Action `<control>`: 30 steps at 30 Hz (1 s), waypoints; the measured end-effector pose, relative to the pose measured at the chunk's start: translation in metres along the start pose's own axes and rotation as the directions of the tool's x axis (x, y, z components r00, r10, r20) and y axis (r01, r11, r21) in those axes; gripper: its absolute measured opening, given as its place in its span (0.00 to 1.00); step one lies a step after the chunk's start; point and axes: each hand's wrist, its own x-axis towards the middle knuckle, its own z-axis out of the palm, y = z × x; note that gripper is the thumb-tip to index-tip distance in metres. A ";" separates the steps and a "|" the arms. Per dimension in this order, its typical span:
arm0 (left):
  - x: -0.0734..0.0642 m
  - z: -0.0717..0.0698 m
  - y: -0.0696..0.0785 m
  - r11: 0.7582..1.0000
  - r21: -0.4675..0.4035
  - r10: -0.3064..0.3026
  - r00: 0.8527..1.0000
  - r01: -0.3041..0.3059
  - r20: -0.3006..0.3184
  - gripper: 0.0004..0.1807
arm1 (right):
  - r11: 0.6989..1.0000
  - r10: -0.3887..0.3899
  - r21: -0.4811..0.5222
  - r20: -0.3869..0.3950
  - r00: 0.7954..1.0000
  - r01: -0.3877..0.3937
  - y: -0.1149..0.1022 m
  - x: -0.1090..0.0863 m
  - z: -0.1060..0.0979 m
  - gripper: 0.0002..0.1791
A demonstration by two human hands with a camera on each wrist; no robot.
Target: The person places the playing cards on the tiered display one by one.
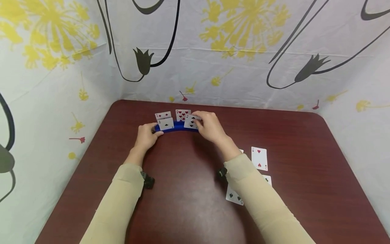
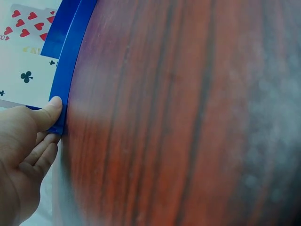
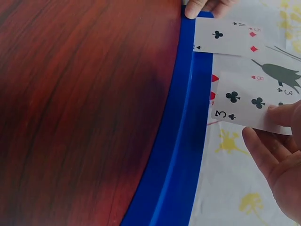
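A curved blue card holder (image 1: 179, 125) stands near the table's far edge. My left hand (image 1: 145, 136) grips its left end, thumb on the front side, as the left wrist view shows. An ace of clubs (image 2: 28, 77) stands upright in the holder at that end, overlapping a diamonds card (image 1: 163, 115) behind it. Further right stands an eight of hearts (image 1: 182, 113). My right hand (image 1: 210, 126) pinches a three of clubs (image 3: 244, 101) by its edge between thumb and fingers. In the right wrist view this card hangs just above the holder and partly covers the hearts card.
On the table's right side lie a two of hearts (image 1: 259, 158), a spades card (image 1: 234, 196) and another black-suited card (image 1: 267, 179), partly hidden under my right sleeve. Patterned cloth (image 1: 195, 67) hangs behind the table (image 1: 182, 189) and along both sides.
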 end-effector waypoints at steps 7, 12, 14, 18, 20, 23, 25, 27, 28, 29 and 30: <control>0.001 -0.002 0.000 1.000 -0.002 0.005 1.000 -0.005 0.001 0.28 | 1.000 0.009 -0.018 0.023 1.000 -0.009 -0.002 0.006 0.010 0.15; 0.001 -0.003 0.001 1.000 0.004 0.007 1.000 -0.007 0.004 0.27 | 1.000 0.014 -0.019 0.027 1.000 -0.014 -0.002 0.009 0.017 0.15; 0.002 -0.003 0.000 1.000 0.007 0.010 1.000 -0.010 0.002 0.27 | 1.000 0.016 -0.020 0.026 1.000 -0.015 -0.002 0.010 0.019 0.15; 0.002 -0.003 0.000 1.000 0.009 0.011 1.000 -0.011 0.003 0.28 | 0.999 0.014 -0.034 0.030 0.999 -0.013 -0.003 0.013 0.024 0.15; 0.002 -0.002 0.001 1.000 0.006 0.008 1.000 -0.008 0.004 0.28 | 0.999 0.008 -0.044 0.033 0.999 -0.006 -0.003 0.015 0.026 0.15; 0.002 -0.002 0.001 1.000 0.000 0.003 1.000 -0.003 0.001 0.27 | 0.998 -0.003 -0.059 0.041 0.999 0.005 -0.003 0.016 0.029 0.15; 0.002 -0.002 0.001 1.000 -0.001 0.000 1.000 0.000 0.001 0.27 | 0.998 -0.006 -0.063 0.046 0.999 0.009 -0.002 0.018 0.032 0.15; 0.002 -0.002 0.000 1.000 -0.003 0.000 1.000 0.000 0.000 0.27 | 0.998 -0.005 -0.069 0.050 0.999 0.009 -0.002 0.019 0.034 0.15; 0.002 -0.002 0.000 1.000 -0.003 -0.001 1.000 0.001 0.001 0.27 | 0.997 -0.003 -0.075 0.053 0.999 0.007 -0.002 0.019 0.036 0.15; 0.002 -0.002 -0.001 1.000 -0.002 0.000 1.000 0.000 0.001 0.27 | 0.997 0.000 -0.081 0.056 0.998 0.005 -0.002 0.019 0.037 0.15; 0.003 -0.002 -0.001 1.000 -0.003 -0.002 1.000 0.002 0.002 0.27 | 0.996 0.002 -0.085 0.058 0.998 0.003 -0.001 0.020 0.038 0.15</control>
